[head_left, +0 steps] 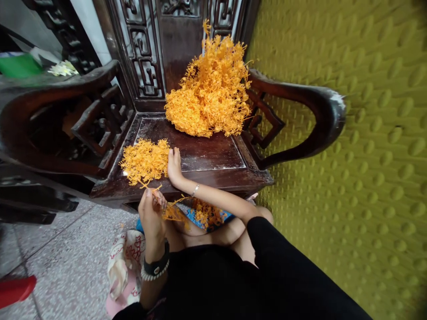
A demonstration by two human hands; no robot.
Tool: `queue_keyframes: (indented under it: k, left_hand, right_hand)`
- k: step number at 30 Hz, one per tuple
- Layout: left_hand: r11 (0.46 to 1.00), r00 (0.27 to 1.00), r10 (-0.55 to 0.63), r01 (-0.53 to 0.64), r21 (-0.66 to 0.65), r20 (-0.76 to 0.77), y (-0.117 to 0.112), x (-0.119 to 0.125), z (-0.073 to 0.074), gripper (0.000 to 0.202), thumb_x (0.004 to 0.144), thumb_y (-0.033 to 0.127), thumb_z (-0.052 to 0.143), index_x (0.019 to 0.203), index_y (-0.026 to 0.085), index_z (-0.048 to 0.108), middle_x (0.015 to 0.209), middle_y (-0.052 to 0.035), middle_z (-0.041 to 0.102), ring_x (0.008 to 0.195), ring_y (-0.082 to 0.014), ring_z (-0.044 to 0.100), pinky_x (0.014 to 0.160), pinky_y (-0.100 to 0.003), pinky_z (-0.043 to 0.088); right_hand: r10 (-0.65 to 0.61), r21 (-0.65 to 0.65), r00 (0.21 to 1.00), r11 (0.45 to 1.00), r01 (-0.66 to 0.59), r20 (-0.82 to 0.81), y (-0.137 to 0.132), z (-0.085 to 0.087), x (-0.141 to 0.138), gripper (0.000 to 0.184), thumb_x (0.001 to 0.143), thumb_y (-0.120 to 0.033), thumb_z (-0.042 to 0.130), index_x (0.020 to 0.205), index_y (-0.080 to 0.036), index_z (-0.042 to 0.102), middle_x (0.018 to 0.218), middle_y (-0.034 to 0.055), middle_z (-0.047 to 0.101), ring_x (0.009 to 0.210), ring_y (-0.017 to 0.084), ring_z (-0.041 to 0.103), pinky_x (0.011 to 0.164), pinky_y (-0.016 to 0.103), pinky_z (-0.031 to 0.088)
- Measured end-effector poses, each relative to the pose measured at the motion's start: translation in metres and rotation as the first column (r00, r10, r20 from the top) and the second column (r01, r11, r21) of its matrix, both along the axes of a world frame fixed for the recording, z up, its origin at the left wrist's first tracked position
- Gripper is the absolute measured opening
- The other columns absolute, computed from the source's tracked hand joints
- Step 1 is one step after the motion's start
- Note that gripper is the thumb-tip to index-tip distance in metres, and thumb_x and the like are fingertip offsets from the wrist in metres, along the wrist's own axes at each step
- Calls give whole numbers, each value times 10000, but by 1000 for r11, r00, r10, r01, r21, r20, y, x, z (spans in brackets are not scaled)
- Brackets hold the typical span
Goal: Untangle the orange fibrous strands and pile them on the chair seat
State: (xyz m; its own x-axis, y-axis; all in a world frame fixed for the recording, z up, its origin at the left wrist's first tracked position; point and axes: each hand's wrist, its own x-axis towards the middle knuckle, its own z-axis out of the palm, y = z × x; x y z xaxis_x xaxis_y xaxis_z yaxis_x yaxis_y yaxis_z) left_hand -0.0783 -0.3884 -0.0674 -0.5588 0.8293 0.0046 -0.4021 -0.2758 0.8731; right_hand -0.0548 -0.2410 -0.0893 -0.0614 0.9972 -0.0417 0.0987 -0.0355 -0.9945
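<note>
A big heap of orange plastic flower sprigs (210,91) rests on the seat of a dark carved wooden chair (200,153), against its back. A smaller flat pile of the same sprigs (145,161) lies at the seat's front left. My right hand (174,166) reaches onto the seat, fingers curled at the right edge of the small pile. My left hand (151,213) is below the seat's front edge, fingers pinched on a thin orange sprig (171,212). More orange sprigs (208,214) lie in my lap.
A yellow-green bumpy wall (360,146) fills the right side. The chair's curved armrests (300,95) flank the seat. A patterned cloth bag (125,262) lies on the speckled floor at lower left, and a red object (16,289) shows at the left edge.
</note>
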Motion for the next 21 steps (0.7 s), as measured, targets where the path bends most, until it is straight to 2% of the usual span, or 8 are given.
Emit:
queue_keyframes:
  k: [3, 5, 8, 10, 12, 15, 18, 21]
  left_hand:
    - [1000, 1000, -4, 4, -2, -16, -6, 2, 1, 337, 837, 428, 573, 630, 185, 466, 546, 55, 418, 481, -80, 369, 480, -221, 312]
    - [1000, 999, -9, 8, -21, -46, -8, 2, -2, 324, 837, 425, 570, 638, 189, 471, 563, 49, 427, 498, -89, 376, 495, -232, 322]
    - [997, 993, -58, 51, -63, -106, -11, 1, -6, 318, 856, 421, 559, 646, 199, 468, 591, 39, 425, 522, -106, 375, 516, -251, 329]
    - [987, 977, -142, 128, -97, -160, -13, 4, -9, 337, 870, 435, 551, 639, 205, 467, 594, 31, 419, 527, -118, 369, 515, -263, 324]
    - [965, 946, -250, 226, -131, -208, -14, 11, -11, 362, 869, 468, 553, 631, 206, 477, 588, 25, 419, 525, -125, 370, 510, -268, 323]
    - [911, 882, -407, 373, -177, -236, -14, 28, -11, 399, 862, 513, 552, 625, 197, 493, 570, 28, 410, 510, -115, 361, 496, -254, 314]
    - [861, 824, -507, 472, -188, -254, -12, 46, -12, 410, 854, 521, 561, 619, 193, 490, 546, 37, 393, 498, -107, 341, 479, -243, 290]
    - [838, 789, -545, 511, -190, -284, -11, 58, -14, 402, 846, 517, 574, 624, 193, 489, 554, 38, 400, 508, -109, 351, 482, -242, 290]
  right_hand:
    - [-67, -41, 995, 997, 64, -70, -4, 2, -10, 669, 969, -459, 254, 1489, -40, 205, 1604, 116, 120, 1487, 170, 77, 1213, 331, 39]
    - [-75, -37, 991, 997, 71, -109, -14, 4, -2, 634, 972, -469, 234, 1465, -74, 281, 1575, 108, 242, 1461, 156, 201, 1205, 318, 137]
    - [15, 75, 973, 997, 2, -231, -42, 6, 33, 574, 947, -547, 282, 1317, -172, 510, 1432, 73, 495, 1347, 158, 426, 1155, 313, 292]
    - [114, 153, 949, 986, -71, -293, -66, 8, 66, 541, 911, -598, 355, 1164, -205, 628, 1282, 71, 624, 1218, 186, 557, 1101, 337, 375]
    - [200, 152, 934, 975, -160, -297, -88, 11, 98, 505, 906, -591, 387, 1045, -207, 684, 1093, 77, 709, 1061, 196, 644, 1021, 360, 446]
    - [243, 193, 941, 961, -200, -235, -112, 18, 136, 402, 865, -536, 533, 1052, -213, 680, 982, 68, 724, 922, 185, 668, 908, 349, 498]
    - [223, 241, 970, 951, -195, -94, -122, 25, 157, 366, 774, -440, 694, 1071, -228, 668, 966, 50, 715, 882, 175, 653, 858, 324, 498]
    - [179, 245, 984, 955, -168, -22, -124, 30, 165, 257, 796, -408, 676, 991, -241, 685, 892, 32, 707, 812, 168, 645, 784, 304, 498]
